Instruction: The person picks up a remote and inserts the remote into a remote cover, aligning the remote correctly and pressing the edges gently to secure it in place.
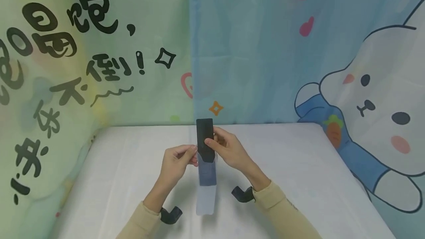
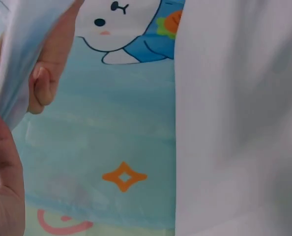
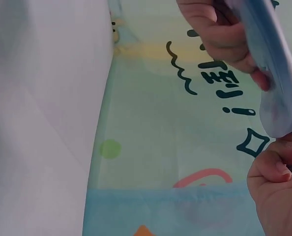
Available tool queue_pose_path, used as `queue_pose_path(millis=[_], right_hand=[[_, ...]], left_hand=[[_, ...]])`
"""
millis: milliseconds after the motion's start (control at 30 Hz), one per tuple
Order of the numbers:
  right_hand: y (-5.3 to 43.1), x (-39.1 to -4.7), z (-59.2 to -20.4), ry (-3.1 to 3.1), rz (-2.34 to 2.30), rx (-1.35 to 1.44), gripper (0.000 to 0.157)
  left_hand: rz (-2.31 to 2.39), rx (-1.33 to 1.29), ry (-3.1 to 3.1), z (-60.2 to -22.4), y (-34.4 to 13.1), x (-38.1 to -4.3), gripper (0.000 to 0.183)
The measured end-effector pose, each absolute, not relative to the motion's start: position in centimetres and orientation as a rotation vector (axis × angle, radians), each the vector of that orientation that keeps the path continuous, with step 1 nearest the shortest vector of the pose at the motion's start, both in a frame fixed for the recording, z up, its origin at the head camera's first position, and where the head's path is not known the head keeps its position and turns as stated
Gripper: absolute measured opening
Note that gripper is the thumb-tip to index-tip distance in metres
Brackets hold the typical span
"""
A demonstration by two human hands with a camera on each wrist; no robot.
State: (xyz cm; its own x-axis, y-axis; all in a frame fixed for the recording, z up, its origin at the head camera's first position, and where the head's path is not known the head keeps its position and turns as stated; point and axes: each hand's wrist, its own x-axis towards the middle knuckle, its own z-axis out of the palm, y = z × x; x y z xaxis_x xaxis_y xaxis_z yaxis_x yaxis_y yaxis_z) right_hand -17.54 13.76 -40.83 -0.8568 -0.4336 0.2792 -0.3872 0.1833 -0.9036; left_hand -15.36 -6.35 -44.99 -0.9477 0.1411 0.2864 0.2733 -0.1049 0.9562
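In the head view, a flat black rectangular piece [image 1: 205,132] with a tapered lower end stands upright between the hands. Below it hangs a soft blue-grey sleeve-like strip [image 1: 207,174], paler toward its lower end. My right hand [image 1: 234,152] holds the black piece from the right, thumb on its front and fingers behind. From the left, my left hand [image 1: 177,161] pinches the strip's edge near the black piece's tapered end. The strip [image 3: 276,64] curves between both hands in the right wrist view, and the left wrist view shows its folded side [image 2: 20,59].
A white-covered table [image 1: 139,194] lies below the hands. Behind it hangs a printed curtain [image 1: 245,47] with hearts, lettering and a white cartoon animal. Black wrist mounts [image 1: 171,215] stick out beside both cream sleeves [image 1: 282,209].
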Motion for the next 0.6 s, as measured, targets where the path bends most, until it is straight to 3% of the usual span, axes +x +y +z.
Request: queue_pose_path(millis=[233, 433, 600], right_hand=[[13.3, -17.5, -40.5, 2.386, -1.807, -0.863, 0.043], [13.2, -17.1, -41.2, 2.436, -1.815, -0.818, 0.035], [13.2, -17.0, -42.0, 2.425, -1.891, -0.806, 0.034]], left_hand=[[-2.301, -0.376, -1.981, -44.1, -6.5, -15.8, 0.022], [-2.400, -0.281, -2.017, -44.6, -6.6, -15.6, 0.023], [-2.406, -0.336, -2.042, -45.3, -6.7, -15.1, 0.025]])
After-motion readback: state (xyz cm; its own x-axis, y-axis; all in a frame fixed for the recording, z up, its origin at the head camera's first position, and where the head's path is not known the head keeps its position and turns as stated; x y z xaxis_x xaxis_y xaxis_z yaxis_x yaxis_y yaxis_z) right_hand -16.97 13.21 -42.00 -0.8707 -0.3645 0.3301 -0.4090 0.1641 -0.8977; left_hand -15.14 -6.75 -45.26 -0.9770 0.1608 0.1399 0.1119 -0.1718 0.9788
